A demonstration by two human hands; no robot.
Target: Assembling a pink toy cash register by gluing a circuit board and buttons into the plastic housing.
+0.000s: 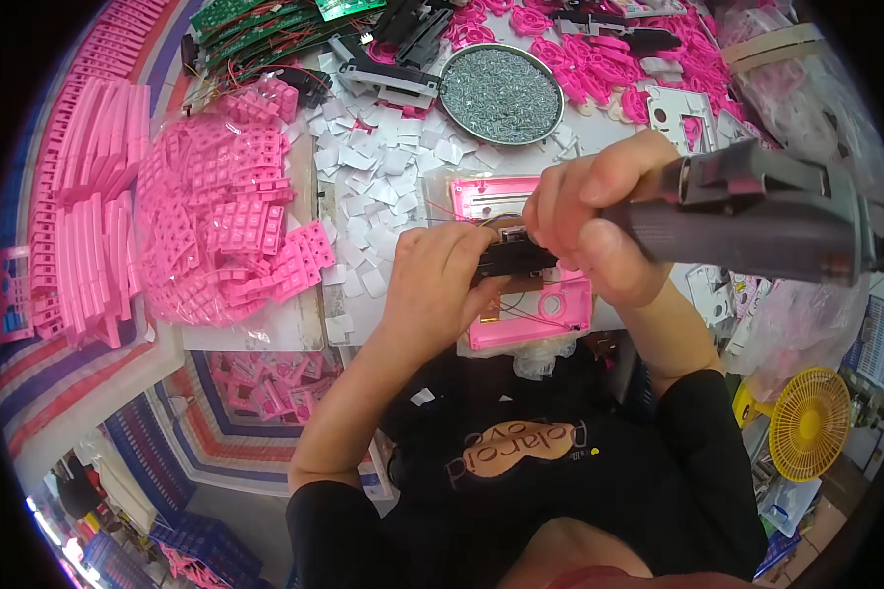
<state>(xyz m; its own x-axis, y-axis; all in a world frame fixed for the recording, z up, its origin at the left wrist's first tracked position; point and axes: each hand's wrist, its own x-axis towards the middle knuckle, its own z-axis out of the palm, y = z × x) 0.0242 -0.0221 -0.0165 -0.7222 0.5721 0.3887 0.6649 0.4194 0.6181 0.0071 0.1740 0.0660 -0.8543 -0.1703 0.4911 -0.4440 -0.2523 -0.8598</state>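
Seen from above, a person in a black T-shirt (648, 491) works at a pale worktop (363, 332) with both arms bent and both hands close together over a pink plastic casing (481, 337). The left forearm slants up from the lower left; the left hand (434, 280) lies with its back upward, its grip closed on a black plastic part (513, 260), fingers along the far side and thumb on the near side. This part sits over the middle of the casing, which lies on the worktop directly in front of the person.

The right forearm rises from the lower right, and the right hand (609, 216) curls around the front end of a dark grey handheld power tool (746, 226), its grip closed. The tool's body points off to the right; its tip is hidden by the fingers.

Beyond the hands stands a round dish (444, 116) of small metal screws (506, 93). White paper squares (393, 187) scatter to the left, beside a clear bag of pink keypad pieces (216, 221).
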